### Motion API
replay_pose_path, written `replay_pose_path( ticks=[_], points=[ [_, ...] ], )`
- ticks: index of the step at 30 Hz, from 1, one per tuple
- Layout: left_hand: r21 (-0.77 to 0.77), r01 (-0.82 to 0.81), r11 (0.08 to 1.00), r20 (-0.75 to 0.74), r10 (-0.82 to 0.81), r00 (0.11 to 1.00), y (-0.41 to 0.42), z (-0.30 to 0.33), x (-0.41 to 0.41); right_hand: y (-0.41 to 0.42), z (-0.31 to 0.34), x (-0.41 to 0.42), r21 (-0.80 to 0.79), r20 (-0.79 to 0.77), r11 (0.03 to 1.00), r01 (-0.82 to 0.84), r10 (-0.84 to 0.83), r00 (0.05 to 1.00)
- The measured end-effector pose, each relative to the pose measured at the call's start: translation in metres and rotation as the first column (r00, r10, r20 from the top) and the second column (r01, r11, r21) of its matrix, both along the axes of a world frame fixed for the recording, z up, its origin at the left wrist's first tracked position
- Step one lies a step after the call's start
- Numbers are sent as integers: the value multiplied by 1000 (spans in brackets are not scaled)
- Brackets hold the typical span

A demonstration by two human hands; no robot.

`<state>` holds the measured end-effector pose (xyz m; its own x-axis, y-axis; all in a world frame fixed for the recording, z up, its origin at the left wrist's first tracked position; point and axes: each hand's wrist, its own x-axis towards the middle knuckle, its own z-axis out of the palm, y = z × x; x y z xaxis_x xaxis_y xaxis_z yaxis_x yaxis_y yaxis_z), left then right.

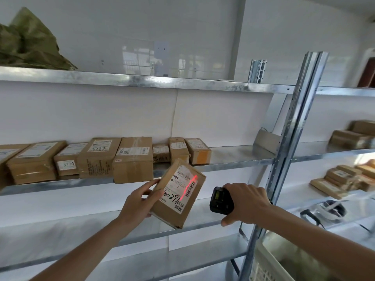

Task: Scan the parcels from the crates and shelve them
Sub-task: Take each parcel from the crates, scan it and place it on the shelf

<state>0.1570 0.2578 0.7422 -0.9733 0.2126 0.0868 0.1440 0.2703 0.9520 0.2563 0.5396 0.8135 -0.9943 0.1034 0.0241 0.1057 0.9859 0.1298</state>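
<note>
Both forearms are reaching in from the bottom edge, and a white crate (269, 260) is sitting low at the right, below the right wrist. Just ahead, the left hand (138, 201) is holding a small cardboard parcel (178, 196) in the air, tilted, its fingers (151, 184) curling along the left edge and the thumb pressing on the label side. Right of those fingers, apart from the box, the right hand (246, 203) is gripping a black handheld scanner (221, 200), fingers wrapped round its body. A red scan line (189, 186) is falling slantwise across the shipping label (180, 188), crossing the long barcode near its right side.

To scan well, the left hand probably ought to be turning the box so the beam runs along the full barcode, while keeping the thumb off the print and holding steady.

Beyond the fingers, the middle shelf (233, 157) is carrying a row of shelved boxes (134, 159), with bare metal to their right that looks a fair slot. Higher and farther, an olive sack (30, 41) is lying on the top shelf (142, 80).
</note>
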Motion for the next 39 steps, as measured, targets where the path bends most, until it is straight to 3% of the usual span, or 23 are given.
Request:
replay_pose_path(
  ticks=[17, 21, 27, 33, 39],
  points=[
    [3, 21, 1000, -6, -21, 1000, 49, 11, 8, 45, 10, 14, -38, -7, 999, 15, -15, 1000],
    [27, 37, 999, 4, -37, 999, 73, 16, 10, 58, 4, 14, -223, -15, 974, -26, 23, 1000],
    [52, 61, 997, 1, -62, 998, 127, 19, 9, 72, -15, 11, -533, -98, 839, -109, 67, 993],
    [129, 103, 986, 117, -118, 986, 171, 18, 6, 106, -32, 1, -594, -263, 792, -144, -22, 965],
    [71, 218, 973, 127, -226, 966, 197, 21, -12, 146, -32, -14, -660, -286, 739, -133, -84, 954]
  ],
)
